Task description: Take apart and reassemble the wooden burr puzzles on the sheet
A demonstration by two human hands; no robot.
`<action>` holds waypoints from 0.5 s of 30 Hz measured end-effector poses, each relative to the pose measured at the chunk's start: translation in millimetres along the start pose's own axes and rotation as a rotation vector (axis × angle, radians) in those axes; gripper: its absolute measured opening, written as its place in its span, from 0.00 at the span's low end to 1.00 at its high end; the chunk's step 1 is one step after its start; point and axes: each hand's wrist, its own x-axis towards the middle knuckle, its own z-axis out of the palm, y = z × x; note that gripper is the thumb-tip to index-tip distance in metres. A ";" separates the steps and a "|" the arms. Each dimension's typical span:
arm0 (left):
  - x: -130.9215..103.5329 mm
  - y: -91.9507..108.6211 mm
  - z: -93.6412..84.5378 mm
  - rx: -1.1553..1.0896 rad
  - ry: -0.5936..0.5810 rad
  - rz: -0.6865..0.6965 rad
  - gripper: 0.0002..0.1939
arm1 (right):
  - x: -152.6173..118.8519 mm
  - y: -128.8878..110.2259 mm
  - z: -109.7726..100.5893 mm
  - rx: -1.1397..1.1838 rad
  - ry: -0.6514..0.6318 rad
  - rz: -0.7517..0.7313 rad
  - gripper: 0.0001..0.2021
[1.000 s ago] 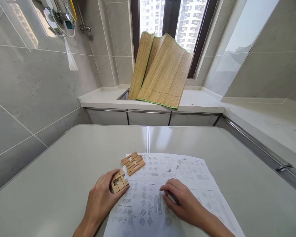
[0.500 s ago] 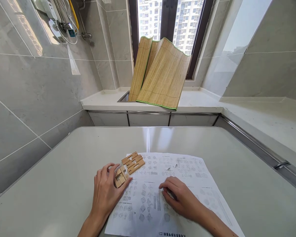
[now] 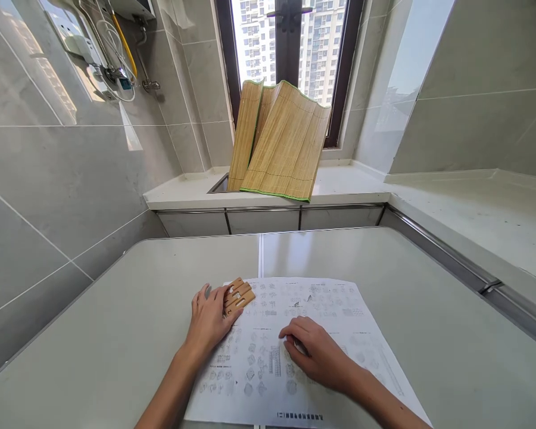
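Your left hand (image 3: 209, 322) has moved forward to the slotted wooden pieces (image 3: 249, 295), which lie at the far left corner of the printed sheet (image 3: 245, 408); its thumb and forefinger are spread around their near side, and the pale block is now hidden, so whether you pinch it cannot be told. Your right hand (image 3: 315, 351) stays over the sheet, fingers loosely curled, any grip unclear.
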 end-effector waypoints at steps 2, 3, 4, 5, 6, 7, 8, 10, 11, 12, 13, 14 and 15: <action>-1.2 3.5 -2.1 -0.006 -0.005 -0.009 0.29 | -0.3 0.5 0.0 0.005 -0.001 0.001 0.11; -1.9 6.5 -2.9 -0.007 -0.010 -0.008 0.30 | -0.4 0.9 0.1 0.005 -0.001 -0.001 0.11; -2.8 10.5 -3.2 -0.008 -0.012 -0.003 0.29 | -0.5 1.3 0.4 0.005 0.000 -0.004 0.11; -4.1 15.4 -3.1 -0.010 -0.013 0.011 0.29 | -0.6 1.8 0.7 0.005 -0.001 -0.008 0.11; -5.8 21.3 -2.3 -0.013 -0.007 0.031 0.29 | -0.5 2.2 1.2 0.007 0.003 -0.012 0.11; -7.9 27.9 -1.0 -0.018 0.003 0.053 0.28 | -0.4 2.8 1.6 0.008 0.011 -0.015 0.11; -10.3 35.3 0.9 -0.026 0.008 0.085 0.27 | -0.2 3.4 2.1 0.008 0.028 -0.014 0.10; -16.0 51.1 6.1 -0.047 0.006 0.129 0.27 | 0.6 5.1 2.8 0.006 0.092 0.018 0.10; -18.7 59.2 8.9 -0.062 -0.002 0.154 0.28 | 1.0 6.1 2.7 0.008 0.134 0.048 0.10; -21.1 66.9 11.7 -0.086 -0.003 0.172 0.29 | 1.4 7.1 2.3 0.013 0.174 0.083 0.10; -22.9 74.0 14.3 -0.119 -0.008 0.190 0.30 | 1.8 8.2 1.5 0.021 0.210 0.118 0.11; -24.1 80.3 16.5 -0.160 -0.017 0.195 0.29 | 2.1 9.1 0.5 0.027 0.239 0.150 0.12; -24.6 85.5 18.3 -0.202 -0.033 0.190 0.27 | 2.2 9.9 -0.8 0.031 0.256 0.176 0.13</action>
